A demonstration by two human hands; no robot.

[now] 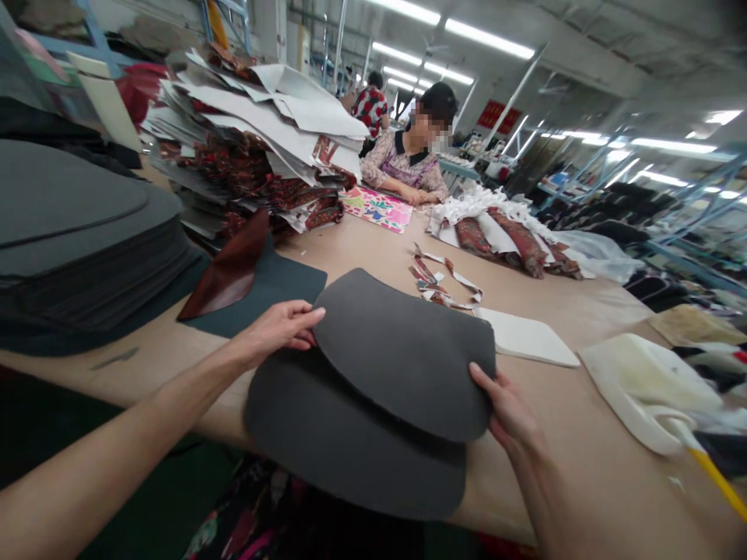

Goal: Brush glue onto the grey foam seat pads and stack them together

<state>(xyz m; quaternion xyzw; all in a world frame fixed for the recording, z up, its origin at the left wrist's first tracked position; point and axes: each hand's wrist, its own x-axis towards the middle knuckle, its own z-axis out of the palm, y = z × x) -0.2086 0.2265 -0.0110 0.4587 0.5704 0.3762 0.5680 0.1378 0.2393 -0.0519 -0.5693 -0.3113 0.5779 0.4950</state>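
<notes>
Between my two hands is a dark grey foam sheet (408,350) with rounded edges, lifted and slightly bent. My left hand (292,323) pinches its left edge, thumb on top and fingers curled below. At the right edge, my right hand (510,404) grips the same sheet with the thumb on its face. Beneath it a second dark grey foam sheet (350,443) of similar shape juts over the table's front edge. A tall stack of such grey sheets (87,210) rises at the left, beside a shiny brown leather-like piece (230,272) lying on a dark blue-green sheet (285,276).
Piled white-backed patterned material (262,132) stands at the back left. Patterned bundles (496,225), scrap strips (443,280) and a white slab (528,336) lie across the table (373,241). A white container with a yellow-handled brush (671,420) sits at right. Another person (408,155) is across the table.
</notes>
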